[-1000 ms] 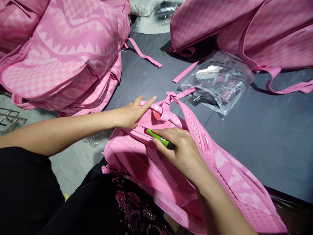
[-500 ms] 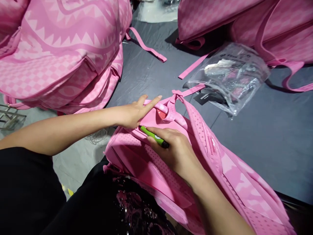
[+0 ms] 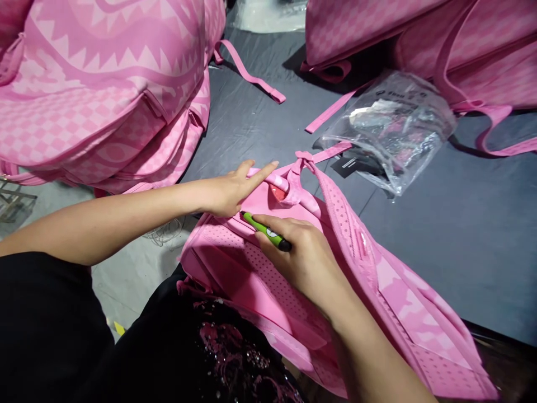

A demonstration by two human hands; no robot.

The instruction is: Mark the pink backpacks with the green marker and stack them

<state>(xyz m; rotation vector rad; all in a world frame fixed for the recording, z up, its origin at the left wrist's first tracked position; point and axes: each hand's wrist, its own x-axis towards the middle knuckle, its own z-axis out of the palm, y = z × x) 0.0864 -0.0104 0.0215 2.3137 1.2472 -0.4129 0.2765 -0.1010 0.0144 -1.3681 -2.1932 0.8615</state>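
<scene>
A pink backpack (image 3: pixel 251 263) lies back-up across my lap and the edge of the dark table (image 3: pixel 461 224). My right hand (image 3: pixel 297 252) grips a green pen-like tool (image 3: pixel 265 230), its tip pressed against the upper back panel near the top handle (image 3: pixel 289 184). My left hand (image 3: pixel 232 187) rests on the backpack's top edge, index finger stretched out flat, holding the fabric down just above the tool's tip.
More pink patterned backpacks are piled at the upper left (image 3: pixel 104 84) and upper right (image 3: pixel 419 33), with loose straps (image 3: pixel 247 73) trailing over the table. A clear plastic bag (image 3: pixel 390 129) with small items lies beyond the handle. Grey floor (image 3: pixel 126 274) shows at the left.
The green tool's tip has slid a little leftward along the back panel toward my left hand. The view has shifted slightly; both hands stay on the backpack.
</scene>
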